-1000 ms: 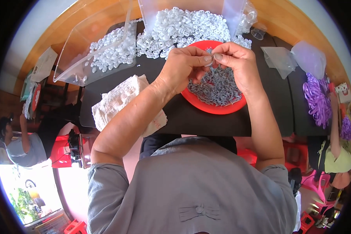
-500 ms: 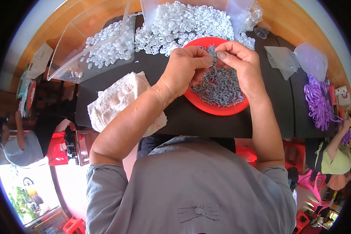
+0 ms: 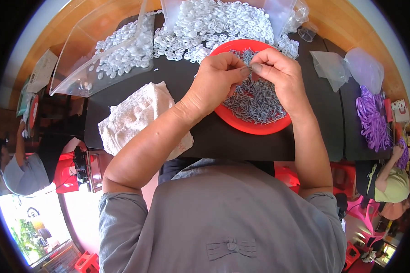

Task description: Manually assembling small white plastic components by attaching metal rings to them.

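Note:
My left hand (image 3: 223,77) and my right hand (image 3: 279,76) meet over a red round tray (image 3: 250,129), thumbs pressed to fingers in a pinch. What lies between the fingertips is too small to make out. Many small grey-blue slim pieces (image 3: 259,102) fill the tray below them. Behind it spreads a heap of white oval plastic rings (image 3: 223,22). To the left of my forearm lies a crumpled off-white cloth (image 3: 139,113).
A clear plastic bin (image 3: 73,88) with more white pieces tips open at the far left. At right are clear plastic bags (image 3: 330,68) and a bundle of purple ribbon (image 3: 371,120). One co-worker (image 3: 27,173) sits at left, another (image 3: 392,182) at right.
My hands have drawn slightly closer together, still pinched over the tray. The co-worker's arm at the right has shifted a little.

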Available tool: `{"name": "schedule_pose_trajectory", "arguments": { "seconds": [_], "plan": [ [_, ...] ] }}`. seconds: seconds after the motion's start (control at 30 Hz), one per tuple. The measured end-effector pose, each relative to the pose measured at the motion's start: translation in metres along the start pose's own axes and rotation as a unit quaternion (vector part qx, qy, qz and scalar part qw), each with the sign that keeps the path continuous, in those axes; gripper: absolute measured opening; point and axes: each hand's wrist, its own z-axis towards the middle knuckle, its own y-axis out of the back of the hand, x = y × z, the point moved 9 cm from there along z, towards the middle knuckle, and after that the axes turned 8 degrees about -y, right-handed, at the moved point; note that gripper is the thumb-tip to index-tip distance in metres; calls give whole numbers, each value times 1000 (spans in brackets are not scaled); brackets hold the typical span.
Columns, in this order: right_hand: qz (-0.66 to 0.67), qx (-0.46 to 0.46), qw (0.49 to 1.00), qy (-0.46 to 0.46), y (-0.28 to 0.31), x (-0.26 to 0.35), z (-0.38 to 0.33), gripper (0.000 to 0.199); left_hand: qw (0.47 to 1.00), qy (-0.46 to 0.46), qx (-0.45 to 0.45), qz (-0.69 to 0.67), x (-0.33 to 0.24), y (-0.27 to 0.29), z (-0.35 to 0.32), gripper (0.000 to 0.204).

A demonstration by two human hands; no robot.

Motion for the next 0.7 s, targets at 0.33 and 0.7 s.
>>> {"name": "schedule_pose_trajectory", "arguments": {
  "seconds": [0.33, 0.7],
  "plan": [
    [-64, -50, 995, 53, 4, 5, 0, 7, 1000, 2, 11, -4, 7, 4, 4, 12],
    [130, -16, 988, -86, -5, -13, 0, 12, 979, -205, 1, -3, -28, 0, -2, 18]
  ]
}}
